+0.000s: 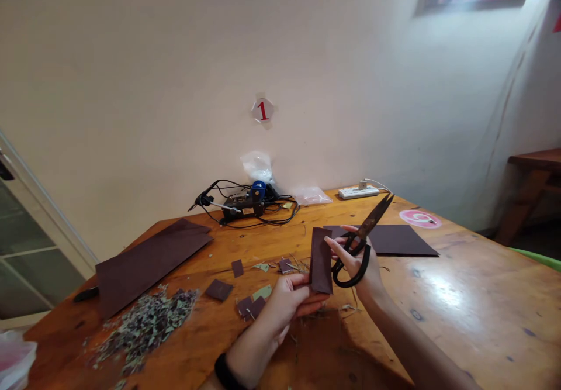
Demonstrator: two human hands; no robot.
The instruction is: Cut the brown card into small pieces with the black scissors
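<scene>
Above the table's middle, my left hand (291, 299) grips the lower end of a folded dark brown sheet (321, 264), which looks like paper or thin card. My right hand (366, 270) carries black-handled scissors (369, 221); their blades point up and to the right, away from the sheet. A fingertip of the right hand also rests against the sheet's upper right edge. Beneath and left of my hands lie small brown cut pieces (218, 290), pale green scraps (262, 292) and thin dry stems (299, 265).
A heap of dried leaves (151, 325) spreads at the left, near large brown sheets (149, 261). Another brown sheet (405, 240) lies behind my right hand. Toward the wall stand a cabled black device (243, 206), a clear bag (258, 166) and a power strip (357, 192).
</scene>
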